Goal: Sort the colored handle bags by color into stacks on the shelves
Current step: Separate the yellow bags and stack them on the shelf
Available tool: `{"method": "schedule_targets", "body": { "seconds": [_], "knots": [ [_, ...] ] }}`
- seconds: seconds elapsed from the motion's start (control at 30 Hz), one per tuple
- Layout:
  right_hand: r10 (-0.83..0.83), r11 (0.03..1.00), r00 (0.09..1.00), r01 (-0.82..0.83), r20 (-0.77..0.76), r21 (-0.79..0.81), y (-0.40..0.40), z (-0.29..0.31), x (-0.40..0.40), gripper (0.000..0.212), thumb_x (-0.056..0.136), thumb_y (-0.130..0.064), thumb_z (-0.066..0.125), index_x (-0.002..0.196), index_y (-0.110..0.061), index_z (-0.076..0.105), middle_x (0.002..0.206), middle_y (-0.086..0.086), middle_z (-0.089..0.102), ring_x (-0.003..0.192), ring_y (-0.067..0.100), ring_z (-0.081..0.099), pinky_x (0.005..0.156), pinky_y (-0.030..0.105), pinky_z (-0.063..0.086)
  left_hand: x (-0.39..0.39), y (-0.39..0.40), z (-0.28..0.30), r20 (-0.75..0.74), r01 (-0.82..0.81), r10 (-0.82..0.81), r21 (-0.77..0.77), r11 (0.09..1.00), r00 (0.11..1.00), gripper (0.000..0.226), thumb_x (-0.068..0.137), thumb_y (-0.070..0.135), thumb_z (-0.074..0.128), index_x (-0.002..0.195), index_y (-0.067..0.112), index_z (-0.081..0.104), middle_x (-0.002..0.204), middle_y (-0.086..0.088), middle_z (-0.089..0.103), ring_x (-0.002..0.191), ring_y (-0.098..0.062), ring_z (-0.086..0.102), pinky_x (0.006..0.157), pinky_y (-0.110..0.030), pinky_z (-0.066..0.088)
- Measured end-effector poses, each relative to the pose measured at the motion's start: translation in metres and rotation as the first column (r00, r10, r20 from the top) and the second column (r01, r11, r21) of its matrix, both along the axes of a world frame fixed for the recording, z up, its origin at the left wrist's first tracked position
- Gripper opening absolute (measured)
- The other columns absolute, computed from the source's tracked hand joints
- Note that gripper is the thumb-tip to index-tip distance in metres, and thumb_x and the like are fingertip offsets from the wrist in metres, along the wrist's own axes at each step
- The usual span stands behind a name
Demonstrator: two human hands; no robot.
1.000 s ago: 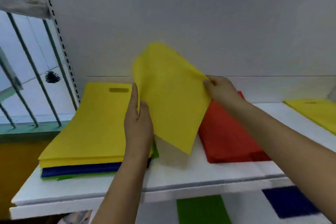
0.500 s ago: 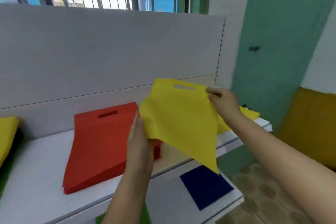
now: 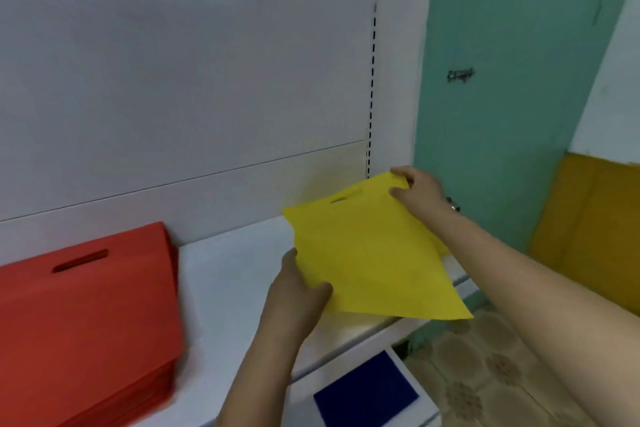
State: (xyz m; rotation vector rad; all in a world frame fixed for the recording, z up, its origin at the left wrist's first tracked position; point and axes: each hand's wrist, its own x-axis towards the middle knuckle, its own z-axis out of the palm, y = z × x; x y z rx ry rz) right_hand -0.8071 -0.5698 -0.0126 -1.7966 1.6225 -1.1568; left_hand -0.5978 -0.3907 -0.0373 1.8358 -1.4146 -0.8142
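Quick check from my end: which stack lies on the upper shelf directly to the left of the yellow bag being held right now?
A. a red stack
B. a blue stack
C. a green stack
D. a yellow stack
A: the red stack lies on the white shelf left of the yellow bag, which the left hand and right hand both grip; the blue bag sits on the lower shelf.

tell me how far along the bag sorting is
Done: a red stack sits on the upper shelf, and a blue bag on the shelf below. In hand: both hands, left and right, hold a yellow bag over the shelf's right end. Left: setting it down; other unsorted bags aren't in view.
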Motion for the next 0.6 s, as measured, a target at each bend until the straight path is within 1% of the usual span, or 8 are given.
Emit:
{"method": "schedule_targets", "body": {
  "seconds": [0.03, 0.1, 0.17, 0.27, 0.4, 0.47, 0.6],
  "knots": [
    [0.013, 1.000, 1.000, -0.012, -0.010, 0.015, -0.014, -0.002, 0.003, 0.045, 0.088, -0.010, 0.064, 0.132, -0.018, 0.058, 0.138, 0.004, 0.054, 0.126, 0.022, 0.050, 0.105, 0.030, 0.039, -0.002, -0.011, -0.001, 0.122, 0.021, -0.029, 0.061, 0.998, 0.992, 0.067, 0.091, 0.029, 0.059, 0.149, 0.018, 0.028, 0.134, -0.008, 0.048, 0.115, -0.026, 0.055, 0.078, -0.027, 0.041],
    [0.049, 0.997, 0.998, -0.047, -0.037, 0.056, -0.040, -0.005, 0.008, 0.043, 0.088, -0.008, 0.063, 0.129, -0.019, 0.061, 0.137, 0.003, 0.055, 0.124, 0.021, 0.052, 0.102, 0.029, 0.040, -0.003, -0.033, -0.002, 0.303, -0.004, -0.040, 0.144, 0.990, 0.952, 0.060, 0.091, 0.044, 0.057, 0.141, 0.015, 0.038, 0.134, -0.010, 0.037, 0.114, -0.030, 0.055, 0.084, -0.031, 0.046],
    [0.098, 0.992, 0.991, -0.089, -0.096, 0.087, -0.063, -0.007, 0.011, 0.042, 0.088, -0.007, 0.061, 0.129, -0.020, 0.062, 0.138, 0.002, 0.054, 0.123, 0.021, 0.051, 0.103, 0.029, 0.039, -0.006, -0.054, -0.002, 0.368, -0.049, -0.018, 0.171, 0.984, 0.930, 0.060, 0.091, 0.050, 0.056, 0.137, 0.016, 0.040, 0.132, -0.011, 0.032, 0.116, -0.033, 0.051, 0.089, -0.037, 0.047],
    [0.149, 0.986, 0.973, -0.133, -0.175, 0.102, -0.096, -0.008, 0.010, 0.042, 0.089, -0.005, 0.059, 0.128, -0.021, 0.062, 0.140, 0.002, 0.052, 0.125, 0.021, 0.050, 0.103, 0.028, 0.038, -0.012, -0.082, -0.002, 0.365, -0.052, -0.022, 0.192, 0.980, 0.931, 0.061, 0.091, 0.053, 0.055, 0.139, 0.018, 0.040, 0.136, -0.011, 0.034, 0.125, -0.033, 0.042, 0.093, -0.038, 0.044],
    [0.186, 0.979, 0.953, -0.161, -0.237, 0.123, -0.133, -0.016, 0.009, 0.041, 0.088, -0.004, 0.059, 0.126, -0.019, 0.063, 0.141, 0.003, 0.052, 0.127, 0.022, 0.049, 0.103, 0.025, 0.035, -0.021, -0.104, -0.005, 0.329, -0.053, -0.015, 0.197, 0.979, 0.944, 0.063, 0.091, 0.056, 0.054, 0.142, 0.022, 0.041, 0.134, -0.009, 0.042, 0.128, -0.029, 0.039, 0.097, -0.035, 0.043],
    [0.203, 0.973, 0.944, -0.164, -0.258, 0.164, -0.145, -0.021, 0.010, 0.040, 0.089, -0.007, 0.060, 0.127, -0.018, 0.062, 0.143, 0.004, 0.050, 0.129, 0.022, 0.047, 0.101, 0.023, 0.035, -0.027, -0.109, -0.008, 0.301, -0.072, 0.009, 0.198, 0.977, 0.954, 0.063, 0.090, 0.055, 0.055, 0.142, 0.023, 0.041, 0.134, -0.009, 0.043, 0.129, -0.029, 0.038, 0.098, -0.035, 0.043],
    [0.264, 0.935, 0.925, -0.177, -0.272, 0.307, -0.161, -0.028, 0.013, 0.045, 0.092, -0.013, 0.057, 0.137, -0.013, 0.052, 0.146, 0.006, 0.046, 0.131, 0.025, 0.044, 0.101, 0.026, 0.037, -0.038, -0.121, -0.008, 0.314, -0.178, 0.114, 0.185, 0.967, 0.943, 0.062, 0.092, 0.054, 0.053, 0.144, 0.024, 0.038, 0.138, -0.010, 0.040, 0.131, -0.031, 0.035, 0.098, -0.034, 0.038]
  ]
}}
